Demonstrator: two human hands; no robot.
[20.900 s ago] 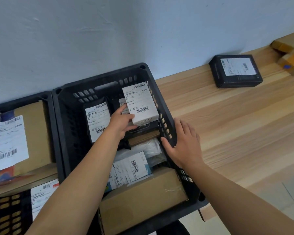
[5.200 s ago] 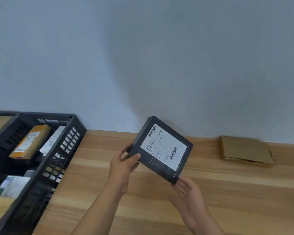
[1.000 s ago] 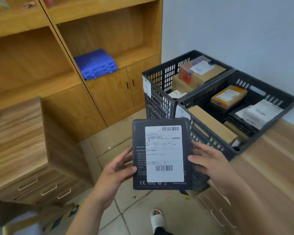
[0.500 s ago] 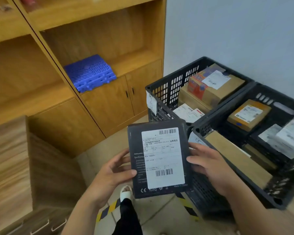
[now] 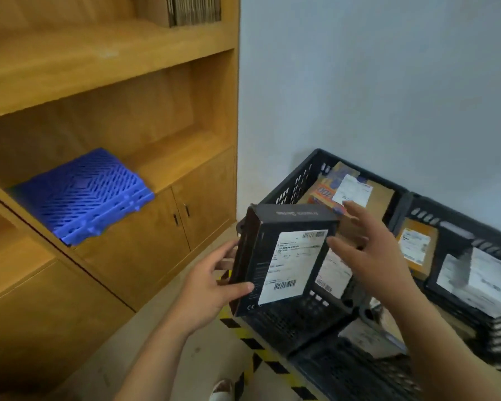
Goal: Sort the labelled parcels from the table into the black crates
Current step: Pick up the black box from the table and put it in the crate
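Head view, only one there is. Crates already hold a fair bit: left crate (image 5: 297,180) has a brown box (image 5: 379,195) w/ a white label plus flat labelled parcels lower down; right crate (image 5: 457,218) has a small tan box (image 5: 417,244) and white labelled boxes (image 5: 475,279). A third crate (image 5: 359,374) shows at the bottom, contents mostly blurred. Table isn't in shot, so I can't say what's left on it. My guess: task is well along but not done, since I've got one parcel in hand not yet binned.

That parcel is the black box (image 5: 284,256), white label facing me, tilted, top edge leaning away. It sits in the air just in front of the left crate's near wall, not inside any crate.

My left hand (image 5: 209,287) grips the box at its left edge: thumb across the front face near the bottom corner, fingers wrapped behind. It carries the whole weight.

My right hand (image 5: 368,256) is off the box, just to its right, fingers spread and fairly straight, holding nothing, palm toward the box, hovering over the left crate. Blur there, so exact finger positions are approx.

Next, prob. lower it into the left crate, but that's a guess.
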